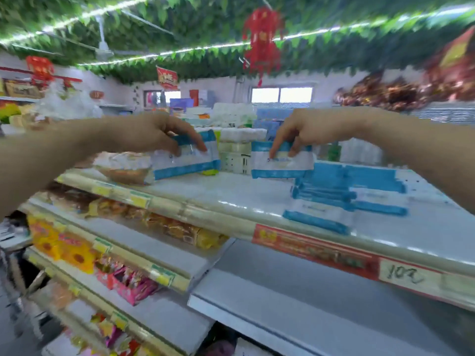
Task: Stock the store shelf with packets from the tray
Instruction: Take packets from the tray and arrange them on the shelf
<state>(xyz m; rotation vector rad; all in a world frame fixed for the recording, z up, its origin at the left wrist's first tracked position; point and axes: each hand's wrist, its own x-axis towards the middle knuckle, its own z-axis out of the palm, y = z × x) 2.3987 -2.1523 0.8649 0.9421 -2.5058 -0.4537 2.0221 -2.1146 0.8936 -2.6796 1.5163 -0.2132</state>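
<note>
Head view, smeared by motion. Grips with the left hand point(154, 132) a blue-and-white packet point(185, 163), fingers curled over its top edge, upright and tilted a little, at the back of the top shelf point(218, 199), just beside a clear bag of brown goods point(126, 170). Pinches with the right hand point(300, 132) a second packet point(281, 164) of the same kind by its upper edge, upright, low over the shelf board; touching the board or not, cannot tell. Well apart, those two packets, with white cartons point(236, 150) behind the gap. To the right, flat on the same shelf, a stack of like packets point(347, 194), close to the second packet. Along the shelf's front lip, a red price strip point(316, 250) and a handwritten tag point(406, 277). Below left, lower shelves point(144, 242) with yellow and pink snack packs point(72, 253). Overhead, green leaves point(180, 21) and a red lantern point(262, 39).
</note>
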